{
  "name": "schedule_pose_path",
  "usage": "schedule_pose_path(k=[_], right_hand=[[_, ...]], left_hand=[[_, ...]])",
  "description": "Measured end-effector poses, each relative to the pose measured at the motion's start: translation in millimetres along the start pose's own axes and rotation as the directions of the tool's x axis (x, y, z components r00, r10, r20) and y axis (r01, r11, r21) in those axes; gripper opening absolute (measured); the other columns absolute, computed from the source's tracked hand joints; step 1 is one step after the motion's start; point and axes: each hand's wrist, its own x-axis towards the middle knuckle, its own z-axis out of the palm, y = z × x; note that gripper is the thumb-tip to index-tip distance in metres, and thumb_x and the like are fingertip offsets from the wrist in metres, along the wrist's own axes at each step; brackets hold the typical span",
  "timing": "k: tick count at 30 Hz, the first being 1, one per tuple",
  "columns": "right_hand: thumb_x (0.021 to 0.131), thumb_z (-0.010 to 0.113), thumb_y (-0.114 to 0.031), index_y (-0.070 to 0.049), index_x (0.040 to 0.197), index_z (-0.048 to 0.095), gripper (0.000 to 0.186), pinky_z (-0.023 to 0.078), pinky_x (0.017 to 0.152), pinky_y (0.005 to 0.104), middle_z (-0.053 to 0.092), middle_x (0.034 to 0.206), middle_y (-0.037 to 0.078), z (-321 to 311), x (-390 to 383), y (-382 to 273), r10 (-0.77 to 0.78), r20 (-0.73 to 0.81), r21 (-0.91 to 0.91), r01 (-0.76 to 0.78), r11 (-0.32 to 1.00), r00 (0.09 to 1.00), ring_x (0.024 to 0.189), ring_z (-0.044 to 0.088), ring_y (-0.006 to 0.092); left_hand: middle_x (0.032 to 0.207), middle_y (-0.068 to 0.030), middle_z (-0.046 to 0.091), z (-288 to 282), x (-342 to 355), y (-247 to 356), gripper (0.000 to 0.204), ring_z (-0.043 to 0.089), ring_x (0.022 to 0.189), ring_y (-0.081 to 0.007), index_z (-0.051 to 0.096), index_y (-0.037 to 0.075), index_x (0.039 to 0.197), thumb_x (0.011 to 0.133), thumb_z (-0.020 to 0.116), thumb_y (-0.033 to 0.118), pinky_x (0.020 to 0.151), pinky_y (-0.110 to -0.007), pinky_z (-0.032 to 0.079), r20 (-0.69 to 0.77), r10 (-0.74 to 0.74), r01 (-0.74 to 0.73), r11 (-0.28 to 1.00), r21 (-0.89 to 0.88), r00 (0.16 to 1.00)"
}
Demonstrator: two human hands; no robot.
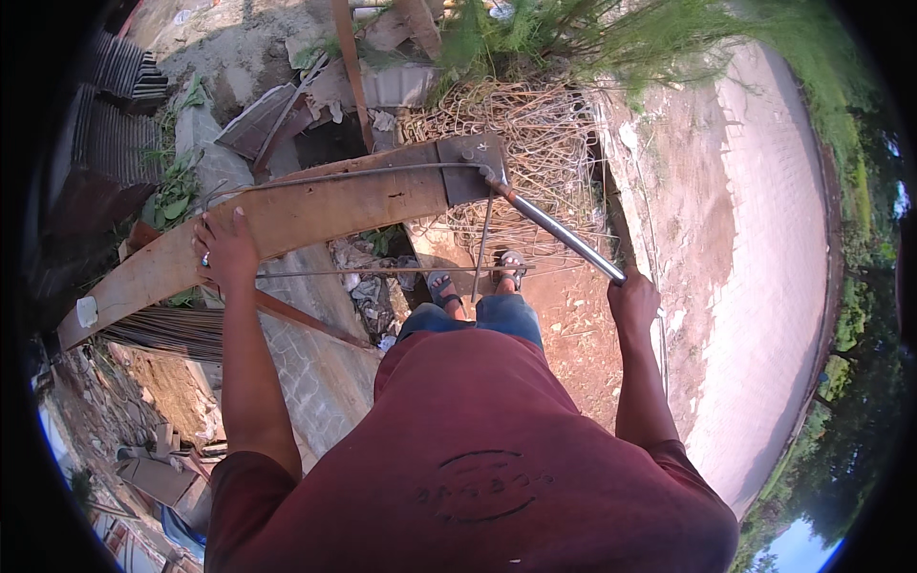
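Note:
A long wooden plank lies crosswise before me, with a dark metal plate fixed near its right end. Along the plank runs a thin steel rod, its left tip bent and its right end at the plate. My left hand rests on the plank below the rod's left part, fingers laid out over the wood; a ring shows on one finger. At the plate, the head of a rebar bending tool meets the rod. My right hand is closed around the lower end of its shiny pipe handle.
A heap of bent steel rods lies beyond the plank's right end. Straight rods are bundled under its left part. Stacked corrugated sheets stand far left. Green branches hang at the top; a pale paved strip curves along the right.

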Motion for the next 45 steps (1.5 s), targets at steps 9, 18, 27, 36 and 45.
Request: schedule_pose_path(k=[9, 18, 27, 36, 45], right_hand=[[0.073, 0.060, -0.016, -0.007, 0.077, 0.062, 0.010, 0.048, 0.070, 0.0446, 0.065, 0.075, 0.017, 15, 66, 31, 0.096, 0.019, 0.156, -0.098, 0.983, 0.995, 0.073, 0.063, 0.0351], [0.070, 0.060, -0.016, -0.007, 0.075, 0.060, 0.010, 0.048, 0.072, 0.0461, 0.064, 0.073, 0.016, -26, 129, 43, -0.151, -0.024, 0.155, 0.153, 0.976, 0.988, 0.072, 0.062, 0.0363], [0.074, 0.055, -0.012, -0.007, 0.074, 0.059, 0.006, 0.043, 0.081, 0.0446, 0.062, 0.081, 0.015, -35, 245, 24, -0.356, -0.122, -0.103, 0.344, 0.933, 0.927, 0.088, 0.058, 0.0348], [0.078, 0.066, -0.023, -0.003, 0.072, 0.058, 0.022, 0.043, 0.051, 0.0400, 0.056, 0.060, 0.017, 17, 120, 45, -0.241, -0.232, 0.433, 0.322, 0.842, 0.942, 0.053, 0.055, 0.0318], [0.082, 0.066, -0.017, -0.001, 0.085, 0.068, 0.016, 0.038, 0.053, 0.0243, 0.052, 0.060, -0.004, 21, 36, -98, -0.298, 0.156, 0.944, -0.054, 0.326, 0.942, 0.057, 0.046, 0.0059]], left_hand=[[0.154, -0.0142, 0.017, -3, 2, 2, 0.079, 0.014, 0.142, -0.0316, 0.022, 0.012, 0.147, 0.090, 0.030, 0.065, 0.107, -0.062, 0.012, -0.005, -0.006, 0.006, 1.000, -0.018, 1.000], [0.153, -0.0132, 0.019, 1, 4, -8, 0.080, 0.015, 0.141, -0.0313, 0.022, 0.013, 0.147, 0.088, 0.031, 0.067, 0.107, -0.060, 0.013, 0.016, 0.023, -0.023, 1.000, -0.013, 1.000], [0.153, -0.0145, 0.017, -7, 2, -2, 0.080, 0.015, 0.141, -0.0320, 0.021, 0.012, 0.147, 0.089, 0.033, 0.065, 0.107, -0.062, 0.013, 0.018, 0.010, -0.010, 1.000, 0.004, 1.000], [0.153, -0.0142, 0.017, -11, -3, 5, 0.080, 0.015, 0.141, -0.0324, 0.021, 0.011, 0.147, 0.089, 0.036, 0.064, 0.107, -0.062, 0.014, 0.045, 0.011, -0.009, 0.999, -0.047, 0.999], [0.153, -0.0148, 0.016, -36, -6, -7, 0.085, 0.012, 0.142, -0.0318, 0.020, 0.008, 0.147, 0.086, 0.046, 0.060, 0.109, -0.062, 0.011, 0.133, 0.013, 0.011, 0.984, -0.177, 0.991]])
